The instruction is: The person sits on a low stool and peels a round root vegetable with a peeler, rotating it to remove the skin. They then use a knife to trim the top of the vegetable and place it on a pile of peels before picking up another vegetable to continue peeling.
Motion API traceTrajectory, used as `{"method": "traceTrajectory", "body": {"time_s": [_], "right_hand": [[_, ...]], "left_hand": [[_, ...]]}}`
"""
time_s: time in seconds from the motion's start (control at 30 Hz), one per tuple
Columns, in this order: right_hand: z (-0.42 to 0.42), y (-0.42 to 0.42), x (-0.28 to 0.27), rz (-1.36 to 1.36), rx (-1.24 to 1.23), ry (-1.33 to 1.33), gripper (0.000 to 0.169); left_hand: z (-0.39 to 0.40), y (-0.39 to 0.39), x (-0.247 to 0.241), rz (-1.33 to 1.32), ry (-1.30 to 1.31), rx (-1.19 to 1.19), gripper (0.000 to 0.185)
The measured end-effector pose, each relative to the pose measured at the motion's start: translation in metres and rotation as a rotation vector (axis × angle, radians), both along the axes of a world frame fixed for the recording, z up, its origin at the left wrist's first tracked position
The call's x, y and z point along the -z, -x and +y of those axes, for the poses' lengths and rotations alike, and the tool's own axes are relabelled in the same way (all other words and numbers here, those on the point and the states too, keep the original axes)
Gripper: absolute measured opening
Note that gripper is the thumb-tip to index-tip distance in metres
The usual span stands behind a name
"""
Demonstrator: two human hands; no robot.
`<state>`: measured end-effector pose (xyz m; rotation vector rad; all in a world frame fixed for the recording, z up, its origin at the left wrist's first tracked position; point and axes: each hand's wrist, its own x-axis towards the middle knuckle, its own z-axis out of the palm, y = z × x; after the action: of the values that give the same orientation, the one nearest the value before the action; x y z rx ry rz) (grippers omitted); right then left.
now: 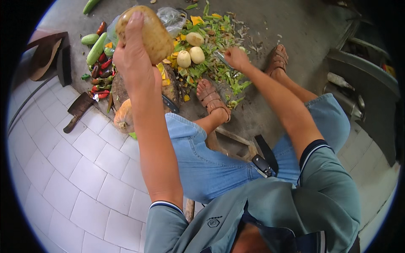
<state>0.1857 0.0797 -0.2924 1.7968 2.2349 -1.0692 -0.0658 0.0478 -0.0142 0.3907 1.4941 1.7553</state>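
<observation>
My left hand (136,60) grips a large unpeeled potato (155,34), raised close to the camera, with the thumb across its face. Lower and to the right, my right hand (235,58) is closed on a slim silvery metal tool (224,59), partly hidden by the fingers; its exact kind is unclear. The tool is over a heap of green, yellow and pale peelings (218,41) on the floor. Three pale peeled vegetables, probably potatoes (197,55), lie together on this heap. Behind my left wrist, a round wooden block (119,90) carries yellow scraps and is partly hidden.
Left of the block are several red and green peppers (102,79) and a long green gourd (96,50). A cleaver (80,106) lies on white tiles near an orange pumpkin (124,118). A black knife handle (170,103) juts beside the block. My sandalled feet flank the peelings.
</observation>
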Motion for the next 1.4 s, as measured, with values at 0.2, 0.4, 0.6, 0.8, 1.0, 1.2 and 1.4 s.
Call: {"method": "traceTrajectory", "body": {"time_s": [0.2, 0.4, 0.6, 0.8, 1.0, 1.2, 1.4], "right_hand": [[-0.045, -0.005, 0.038, -0.218, -0.009, 0.054, 0.024], [-0.042, -0.001, 0.015, -0.184, -0.056, -0.032, 0.024], [-0.02, -0.023, -0.003, 0.127, 0.122, 0.352, 0.029], [-0.009, 0.007, -0.125, 0.589, 0.472, 0.646, 0.024], [0.022, 0.002, -0.235, 0.85, 0.353, 0.397, 0.024], [-0.004, 0.019, -0.326, 1.09, 0.224, 0.251, 0.026], [-0.013, 0.025, -0.331, 1.053, 0.113, 0.184, 0.022]], "left_hand": [[-0.002, 0.003, 0.005, -0.022, 0.061, -0.002, 0.051], [-0.007, 0.004, 0.008, -0.044, 0.115, 0.115, 0.051], [-0.009, -0.002, 0.012, -0.127, 0.093, 0.245, 0.054], [-0.026, -0.012, 0.021, -0.234, 0.166, 0.378, 0.051], [-0.039, -0.03, 0.014, -0.318, 0.104, 0.494, 0.05], [-0.051, -0.04, -0.001, -0.442, 0.082, 0.525, 0.043], [-0.056, -0.057, -0.006, -0.543, 0.016, 0.536, 0.043]]}}
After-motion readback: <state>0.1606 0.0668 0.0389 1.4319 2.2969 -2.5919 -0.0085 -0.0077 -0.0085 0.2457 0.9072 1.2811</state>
